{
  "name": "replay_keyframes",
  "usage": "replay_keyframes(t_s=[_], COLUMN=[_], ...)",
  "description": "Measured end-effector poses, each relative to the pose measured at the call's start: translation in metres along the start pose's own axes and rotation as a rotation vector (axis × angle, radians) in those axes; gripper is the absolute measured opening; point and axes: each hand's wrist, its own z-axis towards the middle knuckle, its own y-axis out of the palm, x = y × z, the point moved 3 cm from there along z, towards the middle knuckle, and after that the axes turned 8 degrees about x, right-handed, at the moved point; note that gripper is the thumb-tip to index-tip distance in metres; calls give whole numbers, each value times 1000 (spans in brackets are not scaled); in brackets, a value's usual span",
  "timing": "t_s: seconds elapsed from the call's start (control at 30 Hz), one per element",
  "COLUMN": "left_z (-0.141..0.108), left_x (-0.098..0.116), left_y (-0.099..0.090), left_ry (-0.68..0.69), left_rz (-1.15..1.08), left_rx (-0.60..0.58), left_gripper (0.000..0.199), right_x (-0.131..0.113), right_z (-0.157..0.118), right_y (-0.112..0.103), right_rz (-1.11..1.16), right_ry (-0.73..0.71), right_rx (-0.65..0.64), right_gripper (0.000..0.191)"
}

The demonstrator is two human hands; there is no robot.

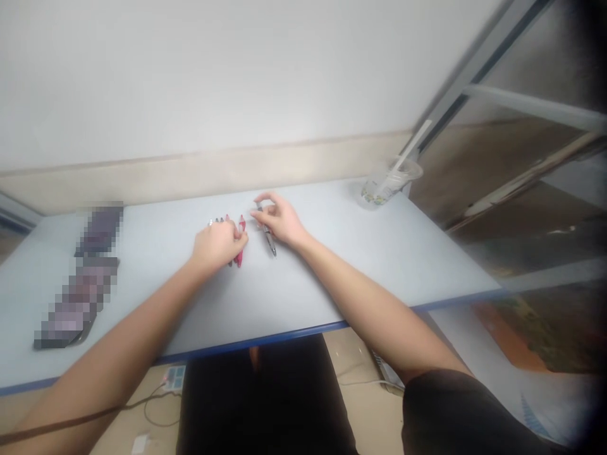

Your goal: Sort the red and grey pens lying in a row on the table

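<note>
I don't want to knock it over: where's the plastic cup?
In the head view, the plastic cup stands near the far right corner of the table, by the wall.

Wall: in front of me, plain and white, with a cream band point(284, 161) along its foot behind my table.
Table: pale blue-grey top point(389, 253), darker blue front edge.
Right side: a pale metal frame point(531, 104) around dark, brownish panes point(512, 189), slanting away beside the table.
Left side: a short piece of light framing point(19, 208) near the table's far corner.
Floor: beige point(379, 417) and slightly shiny below me, with a white-and-blue block point(174, 378) and a pale cable point(374, 382).
Light: soft, brightest mid-wall.
</note>
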Motion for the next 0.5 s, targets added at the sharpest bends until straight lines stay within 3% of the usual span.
replay_keyframes(t_s=[0.27, 0.4, 0.5], left_z=[6, 0, -5], left_x=[-45, -60, -62], left_y=[-19, -19, -17], left_ry=[-133, -225, -288], left_rz=[-795, -1050, -1188], left_rx=[135, 55, -12], left_gripper=[30, 26, 18], right_x=[-17, -7, 3], right_z=[2, 10, 11], right_y=[14, 18, 20], right_rz=[-83, -101, -172], right_ry=[11, 26, -70], right_rx=[-114, -91, -51], right_gripper=[27, 29, 23])
